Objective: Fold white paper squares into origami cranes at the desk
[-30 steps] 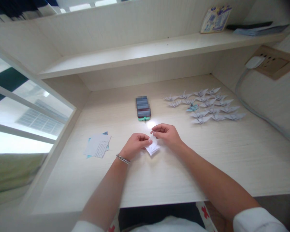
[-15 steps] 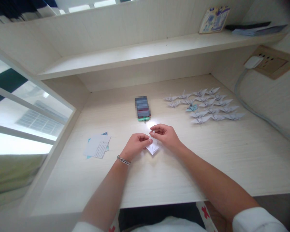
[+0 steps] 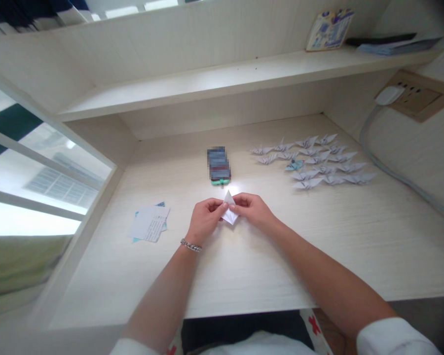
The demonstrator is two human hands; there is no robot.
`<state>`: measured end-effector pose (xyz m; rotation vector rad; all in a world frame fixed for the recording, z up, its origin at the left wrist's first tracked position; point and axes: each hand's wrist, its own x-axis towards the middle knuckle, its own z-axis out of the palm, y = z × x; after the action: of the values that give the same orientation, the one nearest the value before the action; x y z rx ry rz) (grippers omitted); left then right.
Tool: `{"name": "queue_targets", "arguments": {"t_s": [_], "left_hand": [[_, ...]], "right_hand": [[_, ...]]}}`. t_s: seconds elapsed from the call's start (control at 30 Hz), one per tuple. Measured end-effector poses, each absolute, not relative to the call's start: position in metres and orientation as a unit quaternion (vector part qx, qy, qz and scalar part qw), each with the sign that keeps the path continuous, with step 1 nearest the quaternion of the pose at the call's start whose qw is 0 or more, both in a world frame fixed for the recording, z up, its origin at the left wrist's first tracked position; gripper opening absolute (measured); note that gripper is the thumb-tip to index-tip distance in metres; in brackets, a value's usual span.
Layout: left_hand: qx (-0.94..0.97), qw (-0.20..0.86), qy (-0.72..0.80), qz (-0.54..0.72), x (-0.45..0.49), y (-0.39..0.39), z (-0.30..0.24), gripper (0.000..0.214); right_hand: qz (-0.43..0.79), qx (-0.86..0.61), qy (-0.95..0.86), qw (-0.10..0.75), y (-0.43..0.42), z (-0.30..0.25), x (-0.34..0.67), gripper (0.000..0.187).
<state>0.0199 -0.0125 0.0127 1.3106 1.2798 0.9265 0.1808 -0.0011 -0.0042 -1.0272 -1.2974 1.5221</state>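
A small white folded paper (image 3: 232, 217), diamond-shaped with a pointed top, is held over the desk near the middle of the view. My left hand (image 3: 207, 217) pinches its left side, thumb on top. On its right side my right hand (image 3: 252, 207) pinches it as well, so both thumbs nearly meet at its centre. My fingers hide parts of both side edges. Just beyond the paper lies a phone (image 3: 219, 165) with a green lower edge, its screen blurred out.
Several white paper cranes (image 3: 333, 157) and a blue one (image 3: 293, 165) stand in rows at the right. Paper sheets (image 3: 149, 223), the top one with writing, lie at the left. A shelf (image 3: 207, 84) spans the back. A cable (image 3: 385, 170) hangs from a wall socket (image 3: 422, 96).
My right hand has come down from the paper's upper tip to its right side. The paper has shifted slightly up and left, and its pointed top now shows between my hands.
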Motion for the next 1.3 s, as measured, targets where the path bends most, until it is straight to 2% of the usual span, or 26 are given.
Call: {"name": "queue_targets", "arguments": {"t_s": [0.23, 0.5, 0.7, 0.83, 1.0, 1.2, 1.3], "left_hand": [[0.509, 0.581, 0.486, 0.408, 0.0206, -0.0125, 0.0102, 0.039], [0.518, 0.539, 0.510, 0.426, 0.0210, -0.0113, 0.0034, 0.038], [0.465, 0.623, 0.467, 0.421, 0.0273, -0.0146, 0.0061, 0.047], [0.479, 0.631, 0.457, 0.404, 0.0295, -0.0160, 0.0060, 0.044], [0.497, 0.623, 0.450, 0.402, 0.0257, -0.0142, 0.0074, 0.059], [0.492, 0.590, 0.473, 0.433, 0.0210, -0.0117, 0.0072, 0.032], [0.494, 0.587, 0.473, 0.433, 0.0209, -0.0115, 0.0059, 0.025]], "right_hand": [[0.617, -0.431, -0.490, 0.440, -0.0021, -0.0009, 0.1830, 0.025], [0.636, -0.397, -0.498, 0.436, -0.0040, -0.0043, 0.1802, 0.033], [0.600, -0.421, -0.484, 0.478, -0.0017, -0.0035, 0.1810, 0.030], [0.584, -0.435, -0.479, 0.490, -0.0015, -0.0020, 0.1798, 0.030], [0.599, -0.425, -0.470, 0.489, -0.0021, -0.0031, 0.1805, 0.027], [0.632, -0.415, -0.465, 0.461, -0.0032, -0.0051, 0.1810, 0.028], [0.628, -0.418, -0.477, 0.451, -0.0039, -0.0045, 0.1800, 0.027]]}}
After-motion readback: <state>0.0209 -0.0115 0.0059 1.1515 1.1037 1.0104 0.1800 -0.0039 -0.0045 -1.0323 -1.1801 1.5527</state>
